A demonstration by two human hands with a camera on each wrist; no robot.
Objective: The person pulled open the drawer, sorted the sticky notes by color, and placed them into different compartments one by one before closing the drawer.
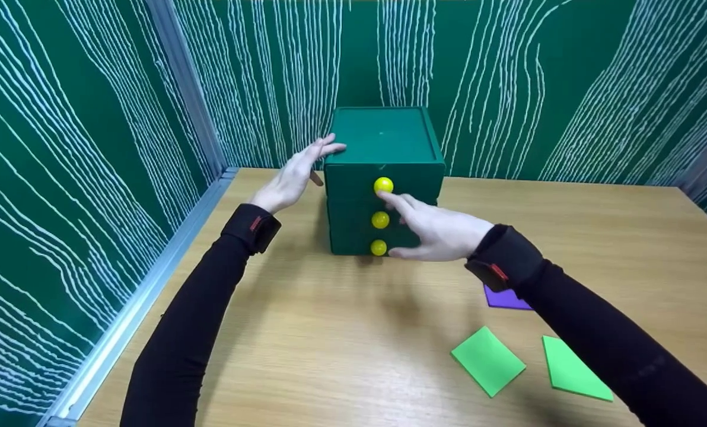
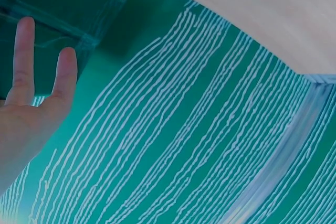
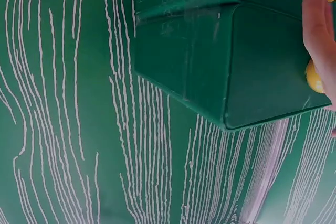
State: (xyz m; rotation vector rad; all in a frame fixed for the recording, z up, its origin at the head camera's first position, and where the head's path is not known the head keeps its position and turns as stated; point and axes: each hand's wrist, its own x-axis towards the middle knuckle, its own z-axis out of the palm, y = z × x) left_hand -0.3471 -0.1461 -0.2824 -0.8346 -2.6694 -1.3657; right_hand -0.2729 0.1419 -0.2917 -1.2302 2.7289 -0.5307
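Observation:
A green drawer box (image 1: 383,135) stands on the wooden table, its front carrying a column of three round yellow knobs: top knob (image 1: 383,184), middle knob (image 1: 380,220) and bottom knob (image 1: 378,247). My left hand (image 1: 290,178) reaches to the upper left edge of the box with fingers extended. In the left wrist view, two fingers of it (image 2: 23,66) overlap the box's side. My right hand (image 1: 445,230) is in front of the drawers, index fingertip at the underside of the top knob, thumb stretched out near the bottom knob. The right wrist view shows a finger (image 3: 317,30) against a yellow knob.
Two green square sheets, one nearer the middle (image 1: 489,360) and one farther right (image 1: 573,370), lie on the table (image 1: 330,344). A purple sheet (image 1: 505,298) is partly hidden by the right forearm. Green white-lined walls (image 1: 359,53) stand behind and at the left.

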